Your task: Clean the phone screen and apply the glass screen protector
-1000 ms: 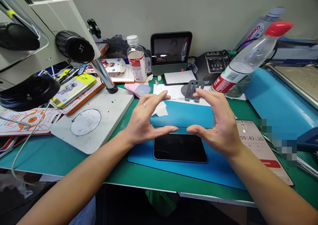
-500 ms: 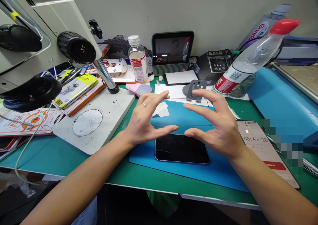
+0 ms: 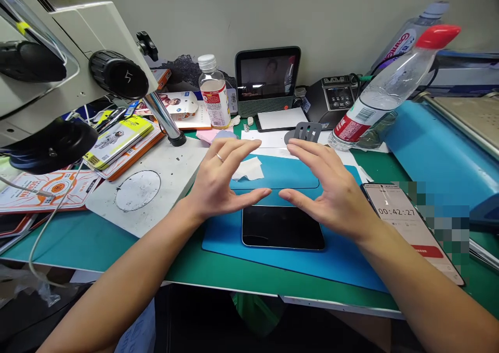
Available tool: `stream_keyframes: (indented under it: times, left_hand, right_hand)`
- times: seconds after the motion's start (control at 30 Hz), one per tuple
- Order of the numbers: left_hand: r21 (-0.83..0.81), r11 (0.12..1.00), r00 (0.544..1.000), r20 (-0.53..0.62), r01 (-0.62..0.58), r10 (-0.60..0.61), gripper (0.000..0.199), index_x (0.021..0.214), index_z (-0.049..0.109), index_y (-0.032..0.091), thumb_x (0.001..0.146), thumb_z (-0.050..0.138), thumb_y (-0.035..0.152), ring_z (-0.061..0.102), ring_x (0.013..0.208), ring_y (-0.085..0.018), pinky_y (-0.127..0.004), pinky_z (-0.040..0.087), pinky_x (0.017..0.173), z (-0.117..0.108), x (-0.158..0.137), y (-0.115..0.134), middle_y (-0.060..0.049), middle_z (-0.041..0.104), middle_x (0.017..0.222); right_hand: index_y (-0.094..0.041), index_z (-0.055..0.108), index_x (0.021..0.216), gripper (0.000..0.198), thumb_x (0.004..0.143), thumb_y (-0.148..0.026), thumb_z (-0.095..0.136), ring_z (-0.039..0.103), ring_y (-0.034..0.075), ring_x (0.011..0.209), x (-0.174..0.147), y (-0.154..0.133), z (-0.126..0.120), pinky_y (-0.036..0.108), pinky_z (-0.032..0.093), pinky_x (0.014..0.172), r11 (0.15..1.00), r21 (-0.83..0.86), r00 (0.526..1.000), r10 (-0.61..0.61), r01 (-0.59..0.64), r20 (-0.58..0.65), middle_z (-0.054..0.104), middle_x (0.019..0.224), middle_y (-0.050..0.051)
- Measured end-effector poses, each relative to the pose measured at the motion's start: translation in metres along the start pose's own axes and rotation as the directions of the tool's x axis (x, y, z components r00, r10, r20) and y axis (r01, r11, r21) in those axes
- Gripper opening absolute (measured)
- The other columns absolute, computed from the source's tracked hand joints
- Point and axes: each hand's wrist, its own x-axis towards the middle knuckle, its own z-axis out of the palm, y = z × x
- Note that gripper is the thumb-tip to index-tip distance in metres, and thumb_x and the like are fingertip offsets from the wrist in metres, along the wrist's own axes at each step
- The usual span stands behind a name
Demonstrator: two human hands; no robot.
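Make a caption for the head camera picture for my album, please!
Left hand and right hand, open and empty, near a dark phone on a blue mat.

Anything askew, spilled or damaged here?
Low on the wall, a dark ragged patch looks like damage or staining. The white scrap on the mat seems creased, its edge uneven. The red-capped bottle appears tilted, though lens distortion may explain it. No spill shows around the phone.

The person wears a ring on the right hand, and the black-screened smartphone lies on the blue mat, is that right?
Not quite: the head view shows the ring on the left hand, not the right hand. The black-screened smartphone does lie on the blue mat.
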Motion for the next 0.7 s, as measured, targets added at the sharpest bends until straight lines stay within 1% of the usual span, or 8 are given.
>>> stream_keyframes:
  times: [0.07,0.13,0.23,0.33,0.43,0.57,0.63,0.7]
  left_hand:
    - [0.027,0.999,1.000,0.012,-0.022,0.022,0.064,0.137,0.057,0.022,0.086,0.075,0.055,0.063,0.115,-0.030,-0.050,0.050,0.103,-0.006,0.003,-0.001,-0.011,0.072,0.126]
    - [0.025,0.999,0.997,0.071,-0.022,0.021,0.063,0.138,0.057,0.021,0.088,0.073,0.056,0.062,0.115,-0.030,-0.049,0.050,0.103,-0.014,0.005,0.003,-0.011,0.071,0.127]
    - [0.010,0.999,0.979,0.197,0.053,-0.053,0.068,0.145,0.051,0.021,0.090,0.073,0.054,0.060,0.118,-0.031,-0.050,0.050,0.103,-0.027,-0.001,0.020,-0.013,0.068,0.132]
    - [-0.023,0.989,0.950,0.283,0.144,-0.131,0.070,0.150,0.044,0.022,0.093,0.072,0.050,0.059,0.122,-0.031,-0.049,0.050,0.105,-0.036,-0.022,0.045,-0.014,0.065,0.136]
    - [-0.045,0.967,0.898,0.384,0.249,-0.214,0.077,0.155,0.037,0.023,0.092,0.072,0.051,0.056,0.130,-0.032,-0.049,0.051,0.107,-0.038,-0.047,0.062,-0.015,0.059,0.144]
    - [-0.091,0.926,0.836,0.470,0.366,-0.284,0.084,0.158,0.031,0.028,0.091,0.074,0.050,0.052,0.139,-0.034,-0.053,0.050,0.111,-0.033,-0.067,0.070,-0.015,0.054,0.151]
    - [-0.128,0.907,0.820,0.492,0.402,-0.293,0.084,0.159,0.029,0.029,0.091,0.075,0.048,0.051,0.141,-0.034,-0.054,0.050,0.113,-0.030,-0.070,0.070,-0.015,0.053,0.153]
    - [-0.162,0.892,0.816,0.495,0.423,-0.297,0.083,0.159,0.029,0.030,0.092,0.075,0.044,0.051,0.141,-0.032,-0.053,0.050,0.114,-0.028,-0.069,0.068,-0.013,0.054,0.153]
  right_hand:
    - [-0.023,0.051,0.151,0.068,0.092,-0.049,0.072,0.058,0.036,0.135,0.001,0.000,-0.002,0.059,0.050,0.109,1.000,0.007,1.000,0.004,-0.004,0.004,0.062,0.146,0.017]
    - [-0.023,0.050,0.152,0.068,0.092,-0.048,0.072,0.061,0.035,0.131,0.003,-0.004,-0.009,0.057,0.052,0.107,1.000,-0.002,0.999,0.014,-0.014,0.041,0.064,0.143,0.016]
    - [-0.023,0.050,0.153,0.070,0.091,-0.050,0.072,0.062,0.035,0.131,0.001,-0.016,-0.023,0.054,0.054,0.107,0.999,-0.032,0.987,0.038,-0.033,0.158,0.064,0.145,0.015]
    - [-0.023,0.049,0.153,0.073,0.090,-0.052,0.073,0.062,0.033,0.133,-0.016,-0.032,-0.034,0.050,0.055,0.107,0.998,-0.034,0.968,0.064,-0.057,0.241,0.063,0.147,0.014]
    - [-0.026,0.049,0.153,0.073,0.089,-0.052,0.074,0.062,0.031,0.133,-0.043,-0.041,-0.035,0.047,0.059,0.104,0.990,-0.004,0.959,0.139,-0.142,0.249,0.064,0.146,0.012]
    - [-0.030,0.049,0.153,0.071,0.090,-0.051,0.073,0.064,0.031,0.132,-0.076,-0.037,-0.031,0.046,0.062,0.099,0.961,0.030,0.936,0.261,-0.276,0.234,0.063,0.147,0.011]
    - [-0.031,0.048,0.154,0.071,0.090,-0.051,0.073,0.064,0.032,0.132,-0.084,-0.032,-0.028,0.045,0.064,0.095,0.953,0.032,0.932,0.286,-0.300,0.222,0.063,0.148,0.011]
    - [-0.030,0.048,0.154,0.072,0.090,-0.050,0.074,0.064,0.033,0.132,-0.088,-0.026,-0.024,0.044,0.065,0.092,0.951,0.027,0.932,0.297,-0.309,0.207,0.063,0.148,0.012]
